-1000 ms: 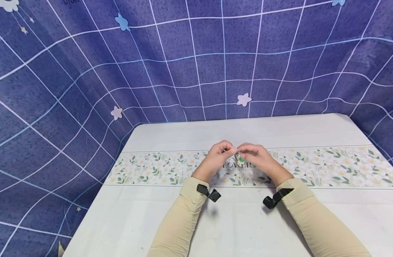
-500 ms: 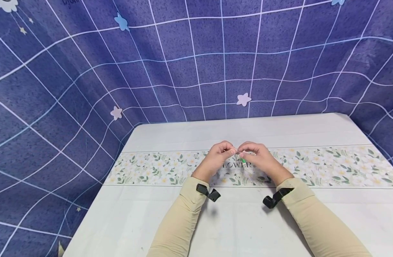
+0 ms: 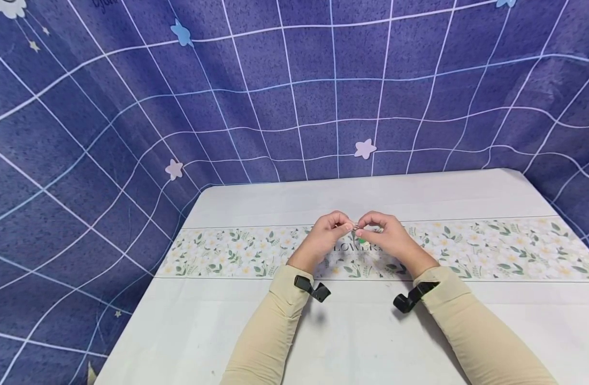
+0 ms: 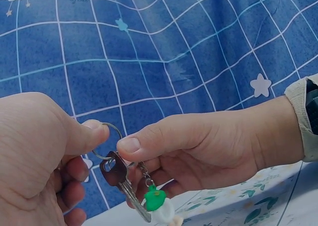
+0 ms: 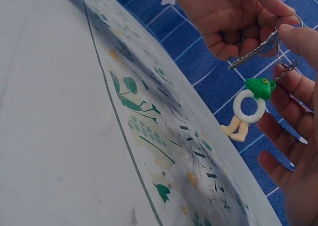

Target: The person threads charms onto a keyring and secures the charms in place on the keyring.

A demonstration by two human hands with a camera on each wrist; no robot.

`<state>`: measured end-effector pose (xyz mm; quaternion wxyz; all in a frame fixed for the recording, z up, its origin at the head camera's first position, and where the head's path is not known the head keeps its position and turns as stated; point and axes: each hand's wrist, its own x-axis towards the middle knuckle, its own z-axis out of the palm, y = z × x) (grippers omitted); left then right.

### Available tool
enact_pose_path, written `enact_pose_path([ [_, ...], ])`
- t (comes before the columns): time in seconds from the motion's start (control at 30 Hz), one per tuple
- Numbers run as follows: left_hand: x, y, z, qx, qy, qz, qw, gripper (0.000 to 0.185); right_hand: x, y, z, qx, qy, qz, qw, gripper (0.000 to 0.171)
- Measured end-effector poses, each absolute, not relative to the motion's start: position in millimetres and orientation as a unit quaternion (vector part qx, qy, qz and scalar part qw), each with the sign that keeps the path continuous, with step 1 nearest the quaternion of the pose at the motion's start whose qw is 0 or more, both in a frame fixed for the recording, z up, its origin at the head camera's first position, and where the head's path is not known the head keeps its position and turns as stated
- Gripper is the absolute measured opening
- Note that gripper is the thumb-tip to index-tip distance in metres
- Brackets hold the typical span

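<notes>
Both hands meet over the middle of the table, holding a metal key ring [image 4: 114, 126] between them. My left hand [image 3: 320, 239] pinches one side of the ring between thumb and finger. Opposite it, my right hand [image 3: 389, 236] pinches the ring with its thumb near the key's head, its other fingers loosely bent below. A key [image 5: 258, 53] with a dark head and silver blade hangs on the ring. From a short chain dangles a charm [image 5: 249, 106] with a green frog-like head, white round body and pale legs. In the head view the fingers mostly cover these small parts.
A white table cover [image 3: 217, 321] with a printed floral band [image 3: 487, 248] lies beneath the hands. Behind and to the left hangs a blue curtain [image 3: 275, 107] with grid lines and stars. Black wrist mounts [image 3: 313, 289] sit on both beige sleeves.
Both arms stay in nearly the same place. The right fingers shift slightly at the ring, and the key and green charm move a little under the hands.
</notes>
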<state>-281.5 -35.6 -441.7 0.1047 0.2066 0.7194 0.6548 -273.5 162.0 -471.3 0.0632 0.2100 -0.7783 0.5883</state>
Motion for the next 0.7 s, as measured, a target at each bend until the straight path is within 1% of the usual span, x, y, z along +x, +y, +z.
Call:
enact_pose_path([
  [0.17, -280.5, -35.2, -439.5, 0.204, 0.715, 0.661, 0.1, 0.014, -274.5, 164.7, -473.4, 0.233, -0.768, 0.594, 0.06, 0.009],
  [0.33, -280.3, -35.7, -439.3, 0.202, 0.714, 0.663, 0.105, 0.013, -275.1, 170.5, -478.0, 0.279, -0.72, 0.635, 0.022, 0.022],
  [0.4, -280.8, -35.7, -439.9, 0.202, 0.713, 0.663, 0.107, 0.013, -275.1, 171.6, -478.4, 0.291, -0.708, 0.643, 0.01, 0.025],
  [0.7, -281.1, -36.0, -440.6, 0.212, 0.715, 0.659, 0.104, 0.015, -274.2, 169.4, -476.3, 0.293, -0.713, 0.637, 0.018, 0.023],
])
